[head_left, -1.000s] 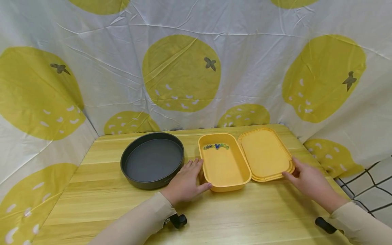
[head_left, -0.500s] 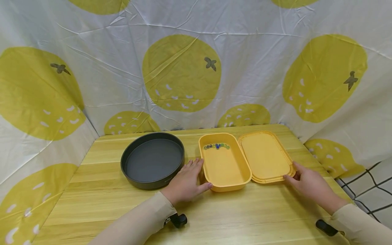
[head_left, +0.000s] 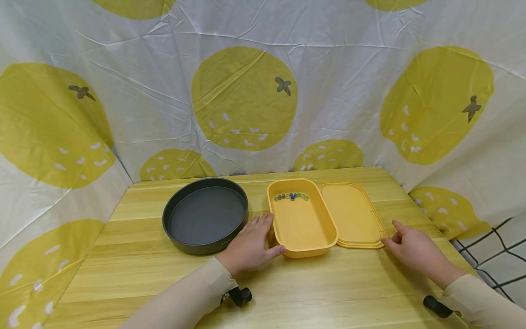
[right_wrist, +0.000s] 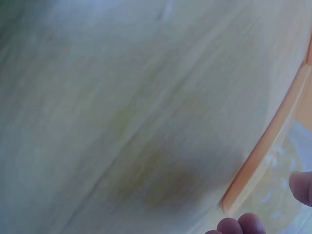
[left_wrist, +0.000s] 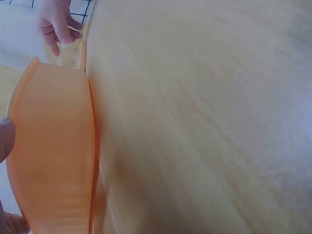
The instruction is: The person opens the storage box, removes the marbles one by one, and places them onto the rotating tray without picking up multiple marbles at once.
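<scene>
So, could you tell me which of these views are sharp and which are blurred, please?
Head view: sharp and evenly lit, soft shadows under the yellow box; the backdrop bows at the edges. Left wrist view: soft, the box wall smeared. Right wrist view: blurriest, the table grain streaked.

The orange box (left_wrist: 53, 151) fills the lower left of the picture, its smooth curved wall seen from close by and its rim running up the right side. It rests on the wooden tabletop (left_wrist: 204, 117), whose pale grain spreads across the rest of the picture. Fingertips of the left hand (left_wrist: 6, 141) show at the left edge, against the box wall. Near the top left corner the right hand (left_wrist: 56, 22) appears with its fingers loosely bent beside the thin edge of the lid (left_wrist: 82, 51).
</scene>
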A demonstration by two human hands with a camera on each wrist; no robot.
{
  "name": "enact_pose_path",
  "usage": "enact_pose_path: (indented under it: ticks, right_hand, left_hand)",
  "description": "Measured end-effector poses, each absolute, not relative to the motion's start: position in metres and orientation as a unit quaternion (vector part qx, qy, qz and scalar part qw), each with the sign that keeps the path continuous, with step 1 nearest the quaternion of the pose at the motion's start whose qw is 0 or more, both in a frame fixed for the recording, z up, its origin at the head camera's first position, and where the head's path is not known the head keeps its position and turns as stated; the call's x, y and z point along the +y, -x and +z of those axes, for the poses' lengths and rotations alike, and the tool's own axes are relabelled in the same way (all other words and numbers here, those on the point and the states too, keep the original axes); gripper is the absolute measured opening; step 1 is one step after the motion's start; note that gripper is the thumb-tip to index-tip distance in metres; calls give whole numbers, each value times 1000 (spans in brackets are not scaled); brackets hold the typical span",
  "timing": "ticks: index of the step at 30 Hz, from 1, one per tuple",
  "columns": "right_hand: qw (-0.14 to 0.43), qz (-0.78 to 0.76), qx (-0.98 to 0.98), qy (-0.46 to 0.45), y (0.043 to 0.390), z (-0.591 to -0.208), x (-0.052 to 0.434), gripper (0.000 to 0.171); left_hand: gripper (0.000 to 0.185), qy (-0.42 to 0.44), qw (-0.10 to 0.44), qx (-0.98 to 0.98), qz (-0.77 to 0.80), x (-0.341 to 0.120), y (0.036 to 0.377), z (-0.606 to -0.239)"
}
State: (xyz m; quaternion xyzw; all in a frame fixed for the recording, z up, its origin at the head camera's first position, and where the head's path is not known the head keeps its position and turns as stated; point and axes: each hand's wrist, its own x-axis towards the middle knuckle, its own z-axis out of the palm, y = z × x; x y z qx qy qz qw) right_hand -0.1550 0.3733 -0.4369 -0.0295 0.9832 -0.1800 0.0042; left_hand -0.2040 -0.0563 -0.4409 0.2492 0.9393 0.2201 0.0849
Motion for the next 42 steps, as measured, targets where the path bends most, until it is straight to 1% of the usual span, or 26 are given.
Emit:
enact_pose_path:
  ticks: [8,14,21,24,30,37,42]
  right_hand:
    - [-9,-174,984,31,160,-432,372,75]
    - [-13,-186,982,31,164,-426,366,71]
    - [-26,-193,980,47,173,-417,353,70]
    - [-37,-195,978,58,178,-411,347,69]
    - [-41,-207,975,74,188,-395,329,70]
    - [-39,-224,969,92,204,-376,303,68]
    - [-39,-241,965,99,218,-365,285,67]
  left_hand:
    - [99,-247,91,939,221,-55,203,-439]
    - [95,-267,86,931,233,-58,198,-430]
    - [88,-284,43,920,268,-76,194,-407]
    - [87,-276,23,923,267,-89,196,-397]
    - [89,-226,6,940,256,-128,205,-384]
    - [96,-160,-7,954,254,-181,218,-387]
    - [97,-114,-10,963,243,-215,223,-391]
